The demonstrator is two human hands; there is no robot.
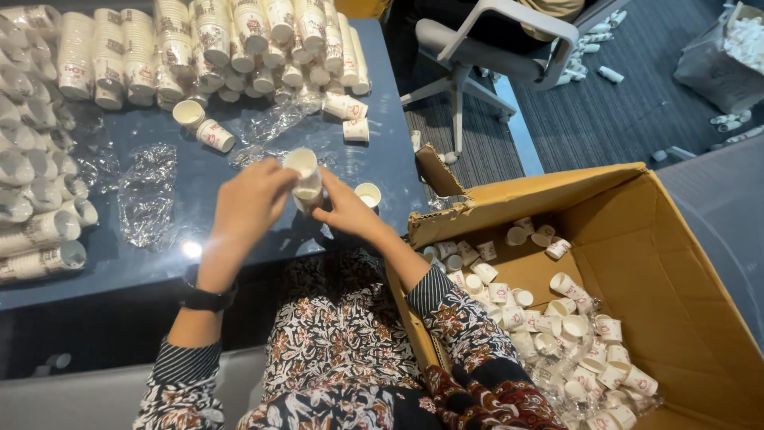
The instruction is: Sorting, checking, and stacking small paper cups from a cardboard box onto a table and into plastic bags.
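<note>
My left hand (251, 205) and my right hand (344, 209) meet over the dark blue table (239, 239), both gripping a short stack of small white paper cups (305, 177) with red print. The left fingers pinch the top cup's rim; the right fingers hold the lower part. A single upright cup (368, 193) stands just right of my right hand. A black watch sits on my left wrist.
Sleeved stacks of cups (215, 40) pile along the table's back and left side (32, 183). Crumpled clear wrap (147, 191) lies left of my hands. An open cardboard box (660, 263) with several loose cups (557, 326) stands at my right. An office chair (493, 40) is beyond.
</note>
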